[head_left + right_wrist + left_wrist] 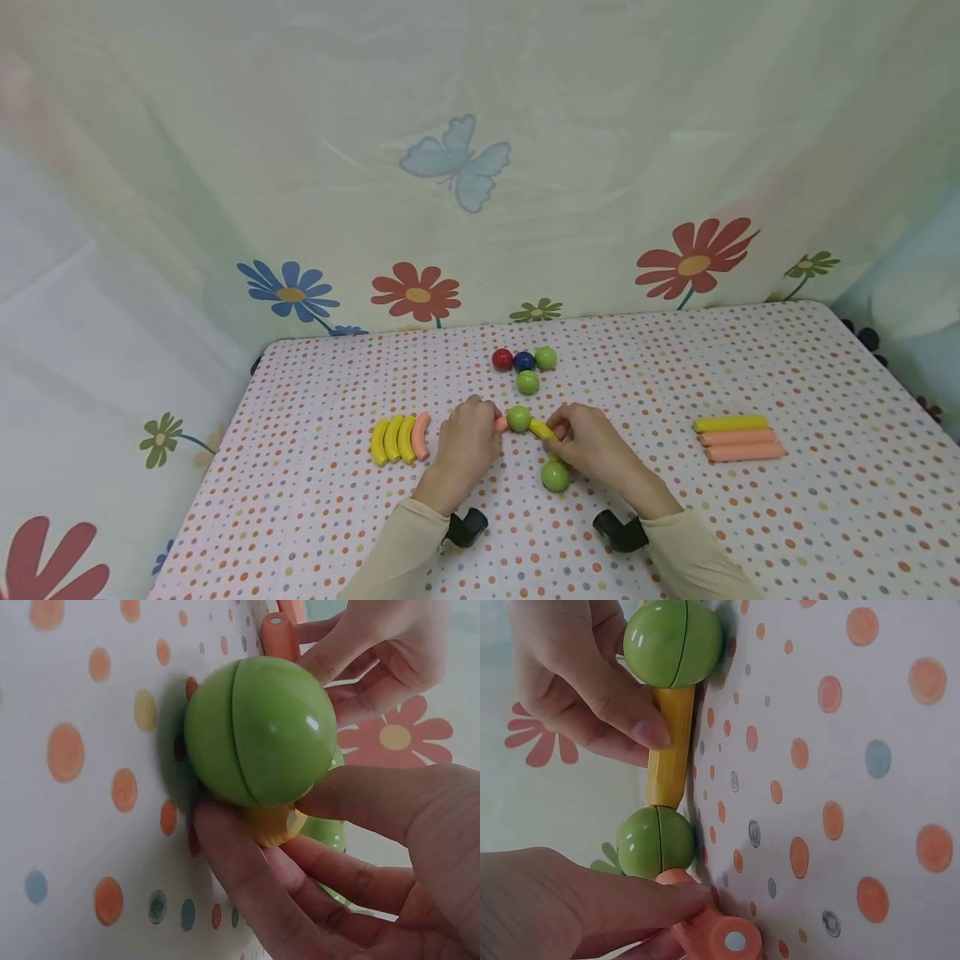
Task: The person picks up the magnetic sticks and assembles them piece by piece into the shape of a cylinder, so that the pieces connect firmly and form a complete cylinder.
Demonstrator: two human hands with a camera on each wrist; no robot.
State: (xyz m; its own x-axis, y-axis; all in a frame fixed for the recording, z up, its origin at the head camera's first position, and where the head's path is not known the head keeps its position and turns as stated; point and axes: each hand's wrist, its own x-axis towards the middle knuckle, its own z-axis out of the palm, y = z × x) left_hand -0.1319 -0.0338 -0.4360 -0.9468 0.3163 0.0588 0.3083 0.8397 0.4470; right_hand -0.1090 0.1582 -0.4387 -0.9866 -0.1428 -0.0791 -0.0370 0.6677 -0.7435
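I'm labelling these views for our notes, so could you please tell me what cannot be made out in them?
Head view: most of the pink piece, covered by the left hand.
Right wrist view: much of the yellow piece, behind the nearer green ball and the right hand.
Head view: the rest of the left sleeve, cut by the bottom edge.
Head view: the dark round thing at the table's right edge, too small to identify.
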